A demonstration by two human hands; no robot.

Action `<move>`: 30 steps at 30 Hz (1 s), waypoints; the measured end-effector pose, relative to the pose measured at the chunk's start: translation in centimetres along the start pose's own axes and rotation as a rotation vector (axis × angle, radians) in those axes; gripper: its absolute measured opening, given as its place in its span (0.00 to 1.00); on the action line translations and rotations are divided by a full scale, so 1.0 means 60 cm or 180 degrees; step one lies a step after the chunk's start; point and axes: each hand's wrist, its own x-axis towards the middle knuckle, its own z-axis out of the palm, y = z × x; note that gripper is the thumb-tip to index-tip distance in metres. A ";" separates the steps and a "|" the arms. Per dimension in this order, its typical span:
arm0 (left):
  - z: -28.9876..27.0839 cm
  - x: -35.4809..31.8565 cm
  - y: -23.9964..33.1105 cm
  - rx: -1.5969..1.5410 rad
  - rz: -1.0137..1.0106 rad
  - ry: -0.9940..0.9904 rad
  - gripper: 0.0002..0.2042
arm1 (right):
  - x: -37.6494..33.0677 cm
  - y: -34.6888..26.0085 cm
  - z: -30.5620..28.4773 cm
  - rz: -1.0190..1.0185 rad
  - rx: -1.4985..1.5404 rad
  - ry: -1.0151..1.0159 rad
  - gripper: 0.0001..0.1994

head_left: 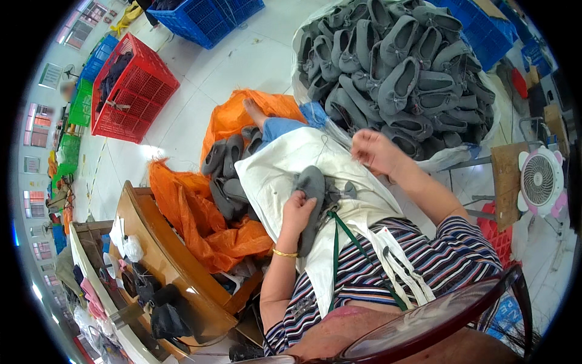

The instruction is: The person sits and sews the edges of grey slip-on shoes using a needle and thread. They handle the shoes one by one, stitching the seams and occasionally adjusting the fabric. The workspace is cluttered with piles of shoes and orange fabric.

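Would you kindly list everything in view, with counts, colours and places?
Apron: one, white, lap
Held shoe: one, grey, over apron
Piled shoes: many, grey, upper right
Loose shoes: several, grey, left of apron
Sheeting: count unclear, orange, centre-left
Large crate: one, red, upper left
Other crates: several, blue, top
Fan: one, white-pink, right
Desk: one, brown, lower left
Shirt: one, striped, lower middle
Left grip: one, bare hand, on held shoe
Right grip: one, bare hand, near apron's edge

A striped shirt (pixel 467 246), white apron (pixel 279 159), glasses (pixel 427 321) and gold bracelet (pixel 285 253) are worn.
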 end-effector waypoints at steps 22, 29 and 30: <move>-0.023 -0.125 0.013 -0.1782 -0.0462 0.0268 0.07 | 0.014 0.123 0.126 -0.0913 -0.3917 -0.0715 0.23; -0.012 -0.129 0.058 -0.2524 -0.0637 0.0484 0.10 | -0.020 0.119 0.155 -0.1604 -0.4079 -0.0627 0.21; -0.016 -0.130 0.058 -0.2725 -0.0627 0.0420 0.10 | -0.019 0.122 0.151 -0.1304 -0.3864 -0.0678 0.21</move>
